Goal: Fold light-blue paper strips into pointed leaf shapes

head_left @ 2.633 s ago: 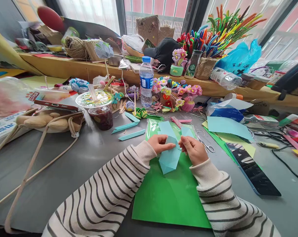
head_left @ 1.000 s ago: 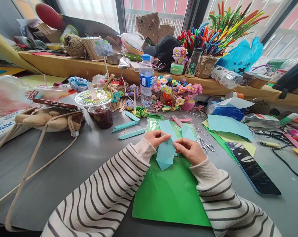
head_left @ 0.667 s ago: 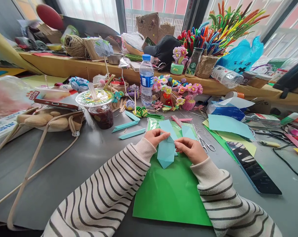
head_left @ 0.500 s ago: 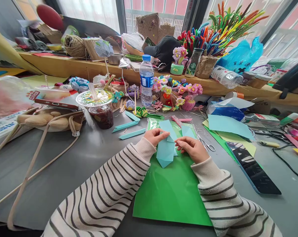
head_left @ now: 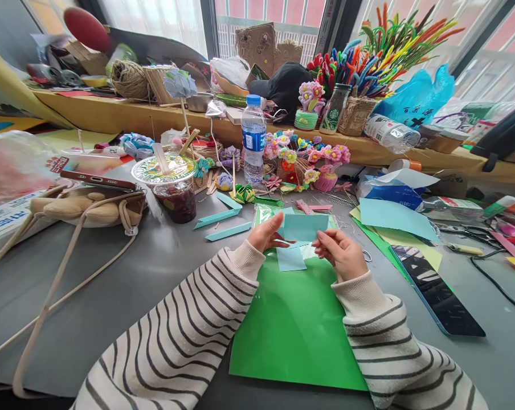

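My right hand (head_left: 340,253) pinches a light blue paper piece (head_left: 306,226) by its lower right corner, raised above the green sheet (head_left: 300,324). At the paper's left edge is my left hand (head_left: 266,233), thumb up and apart from the fingers; whether it touches the paper I cannot tell. Below the raised piece, another light blue paper piece (head_left: 291,259) lies on the green sheet. Folded blue paper strips (head_left: 228,232) rest on the table to the left. Behind my hands are pink paper strips (head_left: 304,207), and scissors (head_left: 367,256) show partly beside my right hand.
A lidded cup of dark drink (head_left: 176,199) stands left, near a bag with cords (head_left: 86,210). Behind are a water bottle (head_left: 253,142) and fuzzy craft flowers (head_left: 309,156). On the right lie a phone (head_left: 437,290) and a larger blue sheet (head_left: 398,219).
The blue paper between my hands has been turned from a long, pointed upright shape to a sideways rectangle. My left fingers have come off it and spread; my right hand still pinches it.
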Tool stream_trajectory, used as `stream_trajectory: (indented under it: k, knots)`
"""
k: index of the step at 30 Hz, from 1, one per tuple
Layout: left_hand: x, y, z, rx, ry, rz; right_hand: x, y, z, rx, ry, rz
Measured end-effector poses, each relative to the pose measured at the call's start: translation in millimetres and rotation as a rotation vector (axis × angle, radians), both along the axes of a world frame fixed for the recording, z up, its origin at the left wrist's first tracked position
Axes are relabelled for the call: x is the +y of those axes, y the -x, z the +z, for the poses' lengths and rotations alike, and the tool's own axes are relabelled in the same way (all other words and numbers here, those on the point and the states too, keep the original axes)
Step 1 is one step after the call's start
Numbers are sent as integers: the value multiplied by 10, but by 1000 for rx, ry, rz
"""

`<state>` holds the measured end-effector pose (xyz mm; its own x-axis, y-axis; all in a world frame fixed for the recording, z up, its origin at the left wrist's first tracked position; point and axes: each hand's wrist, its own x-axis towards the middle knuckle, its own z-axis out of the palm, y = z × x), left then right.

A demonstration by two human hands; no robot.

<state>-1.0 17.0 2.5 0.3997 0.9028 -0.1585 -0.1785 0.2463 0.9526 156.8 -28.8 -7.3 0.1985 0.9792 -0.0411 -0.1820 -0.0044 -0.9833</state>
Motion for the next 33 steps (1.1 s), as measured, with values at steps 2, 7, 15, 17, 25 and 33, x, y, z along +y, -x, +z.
stream_trajectory:
  k: [2, 7, 15, 17, 25, 33]
  knots:
    - [-5, 5, 11, -77, 46, -27, -4, 6, 13, 74, 24, -15]
    - [-57, -23, 44, -10, 35, -20, -34, 63, 70, 126, 58, 90]
    - [-63, -43, -40, 104, 22, 19, -50, 78, 55, -57, 82, 221]
    - [-66, -43, -36, 127, 3, -3, -37, 43, 39, -95, 30, 159]
    - [-102, -53, 1, 162, -113, -56, -52, 87, 29, -48, 92, 153]
    - [-87, -57, -25, 116, -52, -30, -51, 42, 51, -264, -175, 19]
